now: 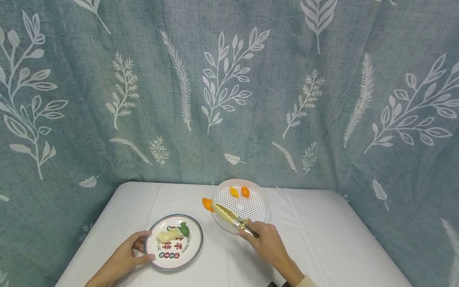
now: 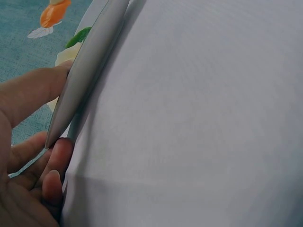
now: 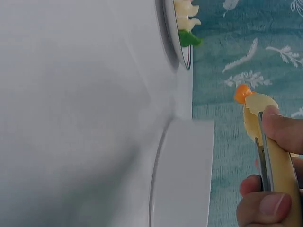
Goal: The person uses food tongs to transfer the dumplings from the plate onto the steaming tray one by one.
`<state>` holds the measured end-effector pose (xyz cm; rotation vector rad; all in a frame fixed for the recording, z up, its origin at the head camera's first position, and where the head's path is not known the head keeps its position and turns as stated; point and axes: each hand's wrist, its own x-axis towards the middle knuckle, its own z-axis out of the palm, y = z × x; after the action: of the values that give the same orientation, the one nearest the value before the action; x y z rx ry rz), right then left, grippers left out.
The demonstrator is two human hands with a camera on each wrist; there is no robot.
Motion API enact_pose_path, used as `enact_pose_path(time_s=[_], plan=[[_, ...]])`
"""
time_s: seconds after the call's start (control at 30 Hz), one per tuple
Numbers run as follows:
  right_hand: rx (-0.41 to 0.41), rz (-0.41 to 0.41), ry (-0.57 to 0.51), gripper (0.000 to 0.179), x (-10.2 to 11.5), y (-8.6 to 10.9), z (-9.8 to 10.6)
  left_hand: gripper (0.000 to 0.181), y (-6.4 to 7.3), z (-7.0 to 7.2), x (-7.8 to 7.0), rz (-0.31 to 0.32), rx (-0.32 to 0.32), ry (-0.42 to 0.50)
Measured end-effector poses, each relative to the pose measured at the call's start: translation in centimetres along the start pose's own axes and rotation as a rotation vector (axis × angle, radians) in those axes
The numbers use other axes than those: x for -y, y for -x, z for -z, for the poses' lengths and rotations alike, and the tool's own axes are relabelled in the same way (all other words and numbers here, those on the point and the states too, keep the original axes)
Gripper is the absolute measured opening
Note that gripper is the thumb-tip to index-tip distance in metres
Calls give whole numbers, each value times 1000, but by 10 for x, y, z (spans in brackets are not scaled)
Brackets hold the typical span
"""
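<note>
Orange lumpy food-like piece point(image 1: 207, 204) is pinched at the tips of cream-ended metal tongs point(image 1: 224, 215), just left of a round white perforated basket point(image 1: 251, 209) at the far side. The right hand point(image 1: 263, 239) grips the tongs. At near left, the left hand point(image 1: 126, 253) grasps the left rim of a round white plate with red lettering point(image 1: 195, 239), which bears pale pieces point(image 1: 165, 236) and 1 green piece point(image 1: 185, 230). Firm, even pressure should prevent slipping; the plate is best kept steady.
</note>
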<state>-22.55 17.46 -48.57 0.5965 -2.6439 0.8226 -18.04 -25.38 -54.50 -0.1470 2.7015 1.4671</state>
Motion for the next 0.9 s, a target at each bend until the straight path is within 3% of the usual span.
enact_pose_path(time_s=[0.5, 0.9], plan=[[-18, -144, 127, 52, -42, -19, 7, 89, 0, 1, -2, -4, -4, -16], [15, -212, 179, 54, -52, -35, 0, 91, -1, -1, 0, 1, -7, -4]])
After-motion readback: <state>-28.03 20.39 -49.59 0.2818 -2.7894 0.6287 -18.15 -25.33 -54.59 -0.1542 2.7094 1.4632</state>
